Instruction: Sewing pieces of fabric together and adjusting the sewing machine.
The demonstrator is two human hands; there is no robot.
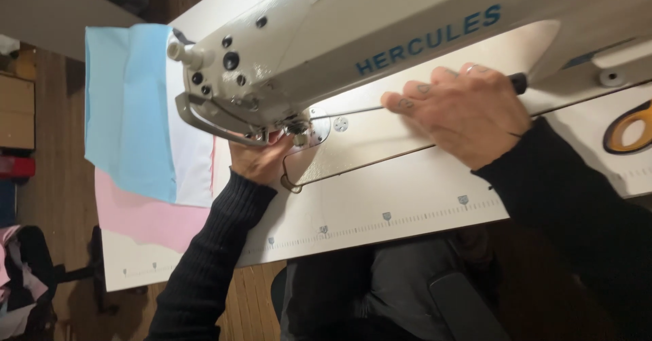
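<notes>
A cream industrial sewing machine [380, 22] stands on a white table [380, 212]. My right hand [462, 113] grips a screwdriver whose black handle [519, 81] pokes out past my fingers; its thin metal shaft [353, 111] runs left to the needle area [297, 128]. My left hand [261, 161] reaches under the machine head, fingers curled by the presser foot, partly hidden by the machine. What it holds is hidden. Both arms wear black sleeves.
Light blue [125, 103], white [193, 157] and pink [146, 215] fabric lies to the left of the machine head, hanging over the table end. Orange-handled scissors [628, 132] lie at the right edge. A ruler scale runs along the table's front edge [387, 217]. Wooden floor below.
</notes>
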